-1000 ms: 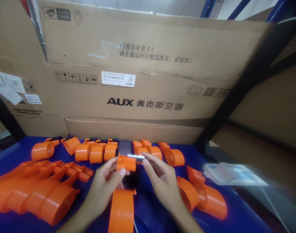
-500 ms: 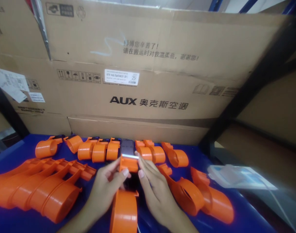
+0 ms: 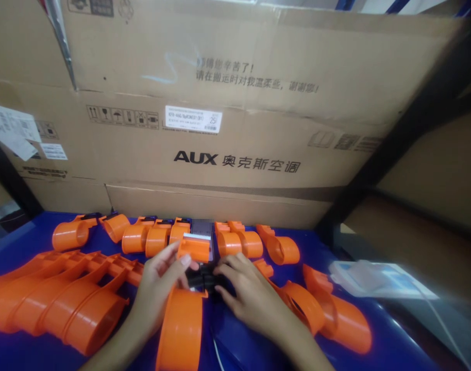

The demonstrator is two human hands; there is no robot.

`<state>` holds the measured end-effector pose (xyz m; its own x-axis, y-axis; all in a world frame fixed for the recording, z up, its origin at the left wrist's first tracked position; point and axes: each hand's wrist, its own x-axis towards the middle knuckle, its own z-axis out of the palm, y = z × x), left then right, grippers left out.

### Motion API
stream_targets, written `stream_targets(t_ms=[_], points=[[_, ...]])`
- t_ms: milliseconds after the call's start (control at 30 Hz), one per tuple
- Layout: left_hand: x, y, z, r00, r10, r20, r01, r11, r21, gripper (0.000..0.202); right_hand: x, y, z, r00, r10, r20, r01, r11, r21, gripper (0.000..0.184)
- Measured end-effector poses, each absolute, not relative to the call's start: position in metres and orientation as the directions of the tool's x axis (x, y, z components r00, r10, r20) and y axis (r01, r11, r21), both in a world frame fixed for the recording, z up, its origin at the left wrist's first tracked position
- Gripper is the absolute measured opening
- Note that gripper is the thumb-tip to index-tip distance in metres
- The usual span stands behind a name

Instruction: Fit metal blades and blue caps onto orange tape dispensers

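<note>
My left hand [image 3: 160,278] grips an orange plastic tape dispenser [image 3: 181,327] by its upper part, thumb in front. A white serrated blade [image 3: 197,237] runs along the dispenser's top edge, and its wide ring hangs toward me. To the right, my right hand [image 3: 251,296] has its thumb and bent fingers around a black plastic part [image 3: 207,281], low behind the dispenser. The right fingertips are partly hidden, and the black part's full shape cannot be made out.
Orange dispensers [image 3: 96,314] lie nested at left, with others [image 3: 341,319] at right and along the back. A phone [image 3: 202,228] stands at back centre before a large cardboard box [image 3: 235,134]. A clear plastic-covered item [image 3: 378,281] and cable lie right on the blue surface [image 3: 243,345].
My right hand has left the blade end of the dispenser and dropped to the black part. My left hand has shifted the dispenser slightly left.
</note>
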<state>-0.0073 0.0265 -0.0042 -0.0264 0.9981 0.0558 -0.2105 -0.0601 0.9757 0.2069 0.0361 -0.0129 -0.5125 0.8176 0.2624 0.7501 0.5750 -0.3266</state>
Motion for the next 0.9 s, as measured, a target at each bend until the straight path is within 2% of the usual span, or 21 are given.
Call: stream_targets(t_ms=[200,400,567,733,900], points=[[-0.007,0.027,-0.002,-0.043,0.998,0.034,-0.231,-0.043,0.972,0.035,0.208,0.039,-0.017,-0.512,0.826,0.236,0.754,0.563,-0.338,0.019],[-0.007,0.028,-0.007,-0.026,0.998,0.051,-0.246,-0.056,0.968,0.032,0.208,0.043,-0.024,-0.474,0.843,0.255,0.751,0.538,-0.383,0.021],[-0.007,0.029,-0.007,-0.03,0.998,0.051,-0.232,-0.056,0.971,0.029,0.21,0.04,-0.017,-0.49,0.83,0.268,0.741,0.558,-0.374,0.017],[-0.007,0.03,-0.006,-0.033,0.997,0.065,-0.217,-0.071,0.974,0.028,0.213,0.037,-0.006,-0.433,0.823,0.367,0.687,0.565,-0.457,0.014],[-0.005,0.03,-0.013,0.007,0.998,0.062,-0.232,-0.059,0.971,0.034,0.21,0.032,0.001,-0.154,0.788,0.597,0.626,0.545,-0.558,0.016]])
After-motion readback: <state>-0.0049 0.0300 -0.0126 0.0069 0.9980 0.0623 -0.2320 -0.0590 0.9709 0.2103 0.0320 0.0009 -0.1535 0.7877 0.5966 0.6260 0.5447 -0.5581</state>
